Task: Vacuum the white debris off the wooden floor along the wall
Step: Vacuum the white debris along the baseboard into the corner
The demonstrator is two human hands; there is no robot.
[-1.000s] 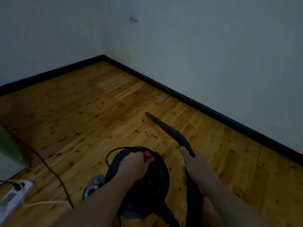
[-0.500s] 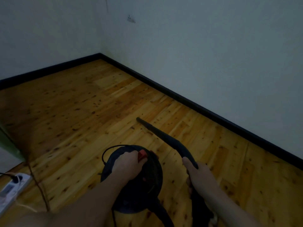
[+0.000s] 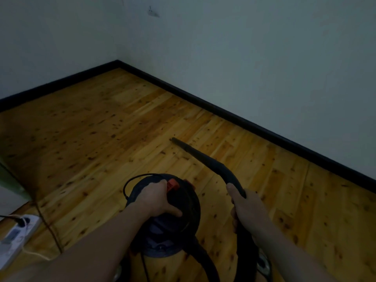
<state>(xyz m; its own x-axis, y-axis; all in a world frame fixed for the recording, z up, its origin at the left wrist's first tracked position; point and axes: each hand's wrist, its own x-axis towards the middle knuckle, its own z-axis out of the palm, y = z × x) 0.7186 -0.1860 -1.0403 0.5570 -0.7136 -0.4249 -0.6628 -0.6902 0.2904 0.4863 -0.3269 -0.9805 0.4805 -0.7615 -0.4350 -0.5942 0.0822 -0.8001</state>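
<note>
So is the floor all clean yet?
Can't tell for sure. No white bits show on the wooden floor, but the room is dim, so small ones could be hiding. In hand: the right hand grips the nozzle wand, its tip low over the boards, away from the black baseboard. The left hand holds the vacuum's top. The strip along the wall is left.

The vacuum canister (image 3: 162,216) is partly covered by the left hand (image 3: 155,199) and forearm; its lower body is cut off by the bottom edge. The hose (image 3: 247,251) passes behind the right hand (image 3: 247,208) and leaves the frame at the bottom. The power strip (image 3: 15,235) is cropped by the left edge. White debris cannot be made out on the dim wooden floor (image 3: 101,129). A small wall fitting (image 3: 153,13) is too blurred to identify.
</note>
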